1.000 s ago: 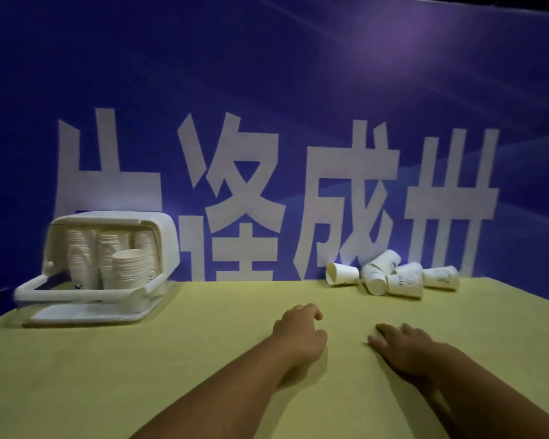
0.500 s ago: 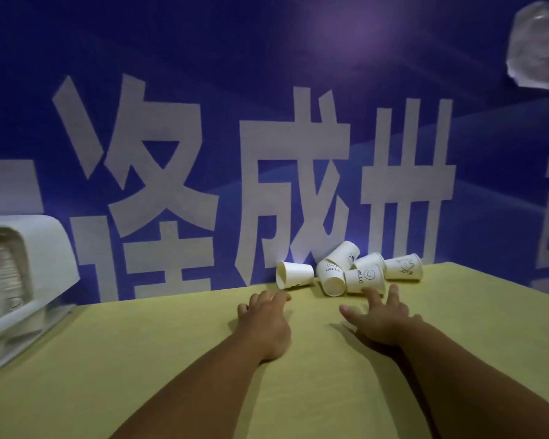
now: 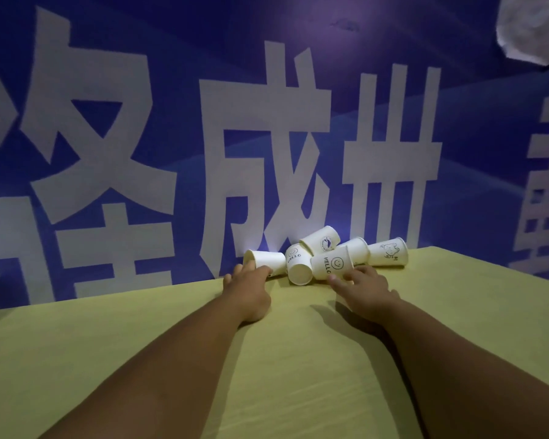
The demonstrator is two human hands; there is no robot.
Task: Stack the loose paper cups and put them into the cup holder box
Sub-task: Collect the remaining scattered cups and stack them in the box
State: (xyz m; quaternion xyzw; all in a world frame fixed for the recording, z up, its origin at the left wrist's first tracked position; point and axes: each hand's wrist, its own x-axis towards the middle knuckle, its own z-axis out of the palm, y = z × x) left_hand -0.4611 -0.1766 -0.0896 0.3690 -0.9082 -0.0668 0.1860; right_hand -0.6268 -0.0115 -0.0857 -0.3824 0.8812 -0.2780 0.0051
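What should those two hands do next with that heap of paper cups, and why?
Probably curl the left hand round the leftmost cup: it lies on its side at the left end, and that hand's straight fingers reach it without gripping. The right hand, open beside the front HELLO cup, could take that one afterwards.

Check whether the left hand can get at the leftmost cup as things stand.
Probably yes. The left hand is open, with its fingertips right at the leftmost cup, which lies on its side. Nothing sits between them, and no other cup rests on top of it.
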